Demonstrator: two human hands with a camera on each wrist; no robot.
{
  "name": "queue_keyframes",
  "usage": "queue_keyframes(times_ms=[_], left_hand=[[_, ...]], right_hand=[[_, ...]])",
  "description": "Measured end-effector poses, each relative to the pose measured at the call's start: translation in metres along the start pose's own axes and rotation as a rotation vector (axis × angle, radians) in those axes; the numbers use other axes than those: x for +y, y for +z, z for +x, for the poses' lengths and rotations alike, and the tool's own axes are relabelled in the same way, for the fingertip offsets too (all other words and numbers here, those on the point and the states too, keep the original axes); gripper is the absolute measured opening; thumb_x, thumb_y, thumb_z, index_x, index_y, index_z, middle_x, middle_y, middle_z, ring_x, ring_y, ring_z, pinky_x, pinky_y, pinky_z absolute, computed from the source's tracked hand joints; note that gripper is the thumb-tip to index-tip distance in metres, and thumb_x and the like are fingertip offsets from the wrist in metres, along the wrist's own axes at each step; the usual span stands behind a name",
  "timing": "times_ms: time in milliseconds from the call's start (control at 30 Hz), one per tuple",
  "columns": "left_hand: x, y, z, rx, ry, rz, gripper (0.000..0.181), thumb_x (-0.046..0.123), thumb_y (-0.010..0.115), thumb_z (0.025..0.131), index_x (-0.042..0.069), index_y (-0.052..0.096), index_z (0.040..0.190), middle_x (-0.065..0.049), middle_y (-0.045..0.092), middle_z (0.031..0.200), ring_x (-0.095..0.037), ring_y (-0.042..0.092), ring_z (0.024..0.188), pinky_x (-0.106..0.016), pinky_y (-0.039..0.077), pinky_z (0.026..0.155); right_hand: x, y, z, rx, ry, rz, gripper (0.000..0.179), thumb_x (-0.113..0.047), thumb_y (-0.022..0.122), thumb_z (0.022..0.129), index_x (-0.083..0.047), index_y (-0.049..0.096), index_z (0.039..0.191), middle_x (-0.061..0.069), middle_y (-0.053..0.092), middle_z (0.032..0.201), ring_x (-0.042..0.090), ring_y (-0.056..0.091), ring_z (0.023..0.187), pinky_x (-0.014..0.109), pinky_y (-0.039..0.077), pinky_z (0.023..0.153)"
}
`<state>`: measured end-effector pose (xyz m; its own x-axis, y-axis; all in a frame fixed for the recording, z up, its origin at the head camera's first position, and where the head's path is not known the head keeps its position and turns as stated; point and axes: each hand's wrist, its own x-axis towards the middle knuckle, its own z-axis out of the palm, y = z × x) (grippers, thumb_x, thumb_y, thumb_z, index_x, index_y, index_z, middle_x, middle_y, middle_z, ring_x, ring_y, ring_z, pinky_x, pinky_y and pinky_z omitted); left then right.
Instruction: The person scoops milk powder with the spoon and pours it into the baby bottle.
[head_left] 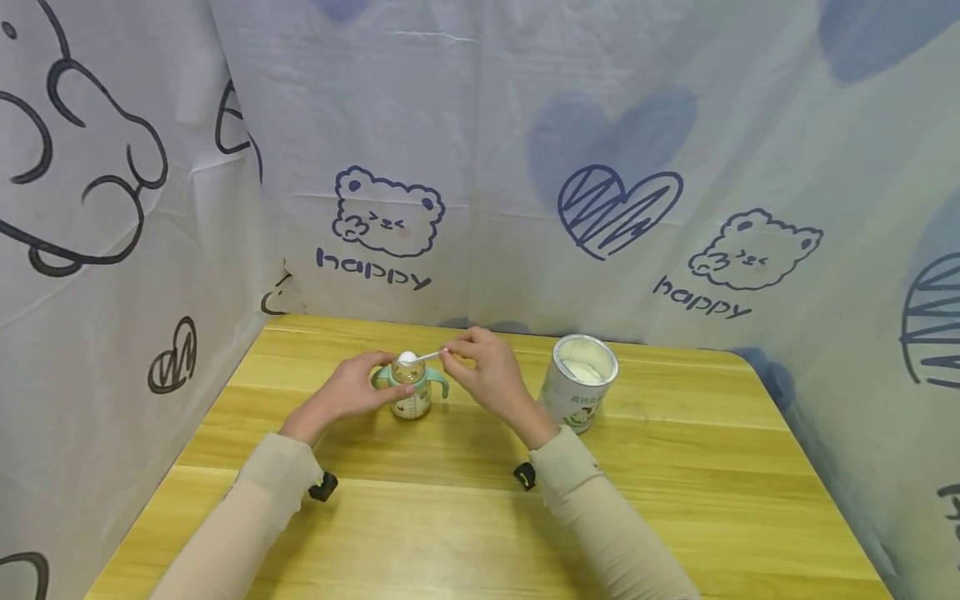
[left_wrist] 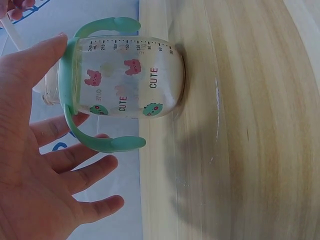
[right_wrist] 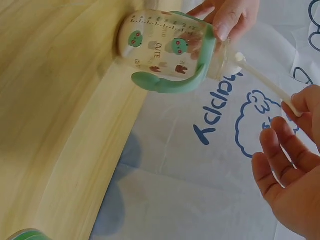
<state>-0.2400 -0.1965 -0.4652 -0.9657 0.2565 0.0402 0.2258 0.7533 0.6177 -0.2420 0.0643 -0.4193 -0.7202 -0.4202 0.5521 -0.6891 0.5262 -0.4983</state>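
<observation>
A clear baby bottle [head_left: 412, 407] with two green handles stands upright on the table, pale contents at its bottom. My left hand [head_left: 347, 389] grips it around the green collar, thumb in front and forefinger behind; the other fingers spread loosely near one handle [left_wrist: 112, 144]. Between thumb and forefinger my right hand [head_left: 489, 373] pinches the thin handle of a white scoop [right_wrist: 270, 85]. The scoop's end, heaped with white powder [head_left: 407, 357], sits at the bottle's open mouth. Whether it touches the rim I cannot tell.
An open can [head_left: 561, 398] of pale powder stands right of my right hand, beside the forearm. The wooden table [head_left: 420, 533] meets a printed cloth [head_left: 495, 250] along its back edge. Black straps [head_left: 525, 476] hang at both wrists.
</observation>
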Motion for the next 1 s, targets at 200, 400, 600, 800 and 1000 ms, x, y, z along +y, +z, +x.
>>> queue_keyframes(times_ms=[200, 400, 600, 800, 1000], left_hand=[[-0.001, 0.001, 0.0, 0.006, 0.011, -0.003, 0.081, 0.058, 0.077, 0.091, 0.004, 0.057, 0.148, -0.022, 0.06, 0.15, -0.045, 0.054, 0.14, -0.065, 0.042, 0.118], [-0.002, 0.001, 0.001, 0.013, 0.018, 0.001, 0.08, 0.058, 0.077, 0.091, 0.005, 0.059, 0.147, -0.021, 0.062, 0.147, -0.044, 0.056, 0.139, -0.064, 0.043, 0.117], [0.001, 0.0, 0.0, 0.006, 0.013, 0.001, 0.08, 0.058, 0.076, 0.092, 0.004, 0.058, 0.148, -0.021, 0.062, 0.148, -0.044, 0.056, 0.138, -0.063, 0.044, 0.117], [0.004, 0.0, -0.002, 0.012, 0.009, -0.009, 0.079, 0.056, 0.077, 0.092, 0.003, 0.058, 0.147, -0.022, 0.062, 0.146, -0.044, 0.057, 0.137, -0.062, 0.045, 0.116], [0.004, 0.001, -0.002, 0.019, 0.012, -0.003, 0.079, 0.057, 0.076, 0.092, 0.003, 0.057, 0.148, -0.022, 0.062, 0.147, -0.044, 0.057, 0.137, -0.061, 0.045, 0.116]], right_hand=[[0.004, 0.001, -0.002, 0.031, -0.133, -0.081, 0.016, -0.014, 0.075, 0.098, -0.004, 0.083, 0.107, 0.011, 0.075, 0.101, 0.025, 0.066, 0.088, 0.036, 0.058, 0.072], [0.007, 0.003, -0.002, 0.077, -0.269, -0.158, 0.012, -0.013, 0.077, 0.096, -0.005, 0.084, 0.102, 0.009, 0.075, 0.095, 0.021, 0.063, 0.081, 0.029, 0.054, 0.067], [0.009, 0.003, -0.002, 0.09, -0.332, -0.192, 0.01, -0.013, 0.078, 0.096, -0.006, 0.084, 0.101, 0.007, 0.074, 0.093, 0.019, 0.063, 0.079, 0.028, 0.054, 0.066], [0.012, 0.004, -0.002, 0.085, -0.388, -0.257, 0.007, -0.012, 0.076, 0.097, -0.01, 0.082, 0.1, 0.004, 0.073, 0.091, 0.018, 0.067, 0.078, 0.03, 0.057, 0.07], [0.013, 0.004, -0.003, 0.099, -0.464, -0.287, 0.008, -0.014, 0.075, 0.098, -0.011, 0.082, 0.099, 0.004, 0.072, 0.089, 0.018, 0.066, 0.078, 0.032, 0.057, 0.071]])
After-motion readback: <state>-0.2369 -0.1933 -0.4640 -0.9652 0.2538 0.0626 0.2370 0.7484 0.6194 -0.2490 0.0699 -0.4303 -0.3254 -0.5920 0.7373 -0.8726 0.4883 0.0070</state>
